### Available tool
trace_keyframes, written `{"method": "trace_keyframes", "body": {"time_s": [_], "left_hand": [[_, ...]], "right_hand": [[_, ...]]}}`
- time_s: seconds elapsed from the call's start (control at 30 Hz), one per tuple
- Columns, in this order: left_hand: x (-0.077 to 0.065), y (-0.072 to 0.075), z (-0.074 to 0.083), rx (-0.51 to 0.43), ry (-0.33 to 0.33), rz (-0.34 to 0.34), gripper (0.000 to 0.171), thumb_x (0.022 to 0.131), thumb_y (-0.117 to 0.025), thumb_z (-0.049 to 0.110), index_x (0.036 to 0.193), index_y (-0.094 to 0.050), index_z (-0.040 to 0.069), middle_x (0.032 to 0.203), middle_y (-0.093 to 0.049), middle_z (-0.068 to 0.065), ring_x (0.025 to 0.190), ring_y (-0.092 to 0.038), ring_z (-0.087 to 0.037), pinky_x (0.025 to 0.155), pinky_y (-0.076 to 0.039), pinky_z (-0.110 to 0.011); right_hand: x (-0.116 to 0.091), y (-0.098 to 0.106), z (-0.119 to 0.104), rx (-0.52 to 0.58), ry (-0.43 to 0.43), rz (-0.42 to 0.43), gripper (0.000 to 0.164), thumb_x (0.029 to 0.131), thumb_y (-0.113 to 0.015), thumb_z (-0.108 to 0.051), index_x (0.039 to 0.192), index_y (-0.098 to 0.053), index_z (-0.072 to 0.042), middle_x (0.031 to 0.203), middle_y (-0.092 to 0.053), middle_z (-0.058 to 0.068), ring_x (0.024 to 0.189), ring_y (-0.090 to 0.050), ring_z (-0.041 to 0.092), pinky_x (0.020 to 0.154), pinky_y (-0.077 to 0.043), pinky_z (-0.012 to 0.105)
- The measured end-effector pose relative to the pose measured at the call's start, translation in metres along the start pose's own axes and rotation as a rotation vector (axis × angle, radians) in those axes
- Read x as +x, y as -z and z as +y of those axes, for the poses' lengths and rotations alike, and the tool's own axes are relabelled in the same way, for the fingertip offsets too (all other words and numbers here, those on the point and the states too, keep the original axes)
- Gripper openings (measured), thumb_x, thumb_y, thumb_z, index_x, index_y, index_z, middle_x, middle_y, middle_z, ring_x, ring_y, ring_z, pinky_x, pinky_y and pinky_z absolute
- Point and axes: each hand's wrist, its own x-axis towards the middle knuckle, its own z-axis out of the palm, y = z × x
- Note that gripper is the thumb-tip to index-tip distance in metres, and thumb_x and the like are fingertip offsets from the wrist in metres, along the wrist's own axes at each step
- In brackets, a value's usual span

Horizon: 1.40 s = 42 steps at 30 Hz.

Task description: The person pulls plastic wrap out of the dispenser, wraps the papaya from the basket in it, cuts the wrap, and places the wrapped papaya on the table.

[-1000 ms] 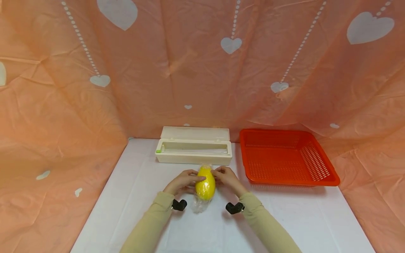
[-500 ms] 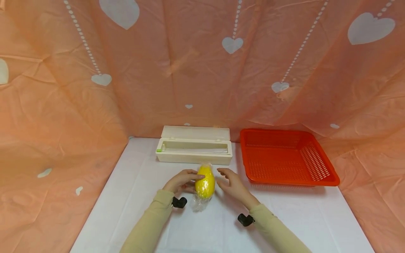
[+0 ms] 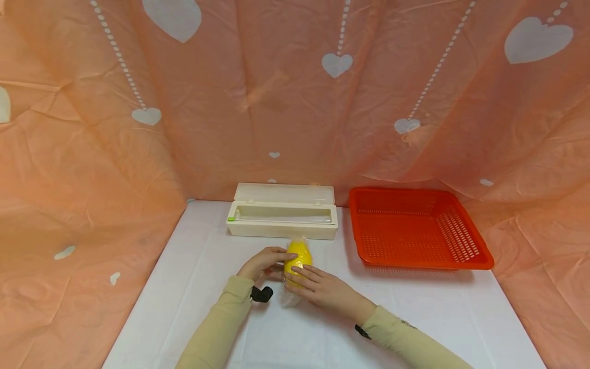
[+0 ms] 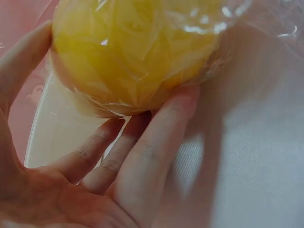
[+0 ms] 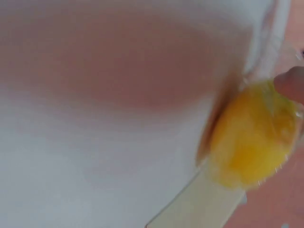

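Note:
A yellow, egg-shaped fruit (image 3: 300, 250), wrapped in clear cling film, is between both hands at the middle of the white table. My left hand (image 3: 261, 263) holds its left side, thumb on top and the other fingers underneath, as the left wrist view shows with the shiny film (image 4: 209, 28) around it. Laid across the near part of the fruit is my right hand (image 3: 328, 293), its fingers extended. Loose crumpled film (image 3: 290, 299) pokes out at the fruit's near end, partly under the right fingers. Blurred in the right wrist view, the fruit (image 5: 251, 137) has a fingertip (image 5: 292, 84) on it.
Behind the hands stands a cream cling film box (image 3: 282, 229), lid raised, with a green slider (image 3: 231, 219) at its left end. A red perforated basket (image 3: 421, 265) sits at the right. A peach curtain with white hearts (image 3: 295, 102) closes off the back and sides.
My right hand has drawn back from the fruit's far right side, then come over its near part with fingers extended. The left hand keeps its hold in nearly the same place.

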Motion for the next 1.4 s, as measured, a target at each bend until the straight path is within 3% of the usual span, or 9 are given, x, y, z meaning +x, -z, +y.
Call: {"method": "trace_keyframes", "body": {"time_s": [0.07, 0.2, 0.3, 0.47, 0.73, 0.87, 1.07, 1.2, 1.4], "left_hand": [[0.000, 0.000, 0.000, 0.017, -0.011, -0.002, 0.076, 0.080, -0.077, 0.034, 0.131, -0.045, -0.012, 0.113, -0.062, -0.020, 0.098, -0.064, -0.033, 0.077, -0.057, -0.039], [0.000, 0.000, 0.001, 0.035, -0.017, 0.002, 0.073, 0.080, -0.077, 0.035, 0.128, -0.048, -0.011, 0.112, -0.062, -0.019, 0.096, -0.064, -0.032, 0.077, -0.057, -0.039], [0.000, 0.000, 0.001, 0.022, -0.011, 0.002, 0.071, 0.080, -0.077, 0.035, 0.127, -0.049, -0.011, 0.110, -0.063, -0.018, 0.094, -0.065, -0.030, 0.075, -0.057, -0.039], [0.000, -0.002, 0.001, -0.001, -0.004, 0.000, 0.068, 0.081, -0.077, 0.034, 0.125, -0.051, -0.010, 0.108, -0.063, -0.018, 0.089, -0.065, -0.028, 0.073, -0.058, -0.039], [-0.001, -0.003, 0.001, -0.017, -0.011, -0.001, 0.063, 0.079, -0.078, 0.035, 0.118, -0.055, -0.009, 0.106, -0.063, -0.017, 0.088, -0.066, -0.028, 0.073, -0.058, -0.039], [-0.002, -0.005, 0.000, -0.041, -0.021, -0.014, 0.060, 0.079, -0.078, 0.034, 0.115, -0.056, -0.008, 0.105, -0.063, -0.018, 0.088, -0.066, -0.028, 0.074, -0.057, -0.039], [-0.002, -0.006, 0.001, -0.038, -0.020, -0.008, 0.063, 0.078, -0.079, 0.035, 0.114, -0.055, -0.010, 0.105, -0.062, -0.019, 0.086, -0.066, -0.028, 0.073, -0.058, -0.040], [-0.002, -0.007, 0.003, -0.025, -0.006, -0.004, 0.060, 0.078, -0.079, 0.037, 0.110, -0.058, -0.010, 0.103, -0.064, -0.018, 0.083, -0.067, -0.028, 0.072, -0.058, -0.040], [-0.003, -0.009, 0.007, 0.027, 0.006, 0.012, 0.049, 0.079, -0.078, 0.038, 0.099, -0.065, -0.005, 0.095, -0.067, -0.014, 0.078, -0.068, -0.027, 0.069, -0.058, -0.038]], "right_hand": [[0.002, -0.004, -0.004, -0.042, 0.052, -0.014, 0.054, 0.096, -0.052, -0.011, 0.148, -0.036, -0.015, 0.153, -0.032, 0.004, 0.141, -0.024, 0.023, 0.114, -0.021, 0.036], [0.004, -0.011, -0.011, -0.012, 0.096, -0.031, 0.051, 0.099, -0.039, -0.006, 0.149, -0.034, -0.015, 0.155, -0.026, 0.005, 0.142, -0.022, 0.023, 0.115, -0.018, 0.036], [0.004, -0.018, -0.015, -0.012, 0.109, -0.018, 0.051, 0.097, -0.038, -0.007, 0.147, -0.038, -0.013, 0.154, -0.029, 0.006, 0.141, -0.024, 0.023, 0.115, -0.018, 0.036], [0.003, -0.024, -0.016, -0.068, 0.113, 0.026, 0.047, 0.093, -0.039, -0.006, 0.139, -0.051, -0.014, 0.142, -0.047, 0.004, 0.138, -0.032, 0.021, 0.115, -0.019, 0.038], [0.005, -0.020, -0.010, -0.059, 0.111, 0.178, 0.039, 0.095, -0.034, 0.000, 0.113, -0.065, -0.015, 0.117, -0.063, -0.001, 0.117, -0.051, 0.018, 0.108, -0.034, 0.034], [0.008, -0.018, -0.006, 0.019, 0.083, 0.251, 0.029, 0.093, -0.044, -0.002, 0.107, -0.066, -0.015, 0.110, -0.064, -0.003, 0.108, -0.055, 0.015, 0.102, -0.040, 0.030], [0.012, -0.015, -0.004, 0.284, -0.055, 0.319, 0.020, 0.084, -0.064, -0.005, 0.102, -0.068, -0.011, 0.104, -0.066, -0.003, 0.099, -0.059, 0.013, 0.093, -0.044, 0.026], [0.015, -0.018, -0.004, 0.469, -0.230, 0.404, 0.018, 0.080, -0.073, -0.006, 0.097, -0.070, -0.011, 0.098, -0.068, -0.005, 0.092, -0.060, 0.011, 0.086, -0.045, 0.026], [0.021, -0.025, -0.005, 0.656, -0.533, 0.490, 0.017, 0.078, -0.078, -0.007, 0.092, -0.072, -0.015, 0.088, -0.067, -0.010, 0.093, -0.054, 0.013, 0.084, -0.039, 0.031]]}}
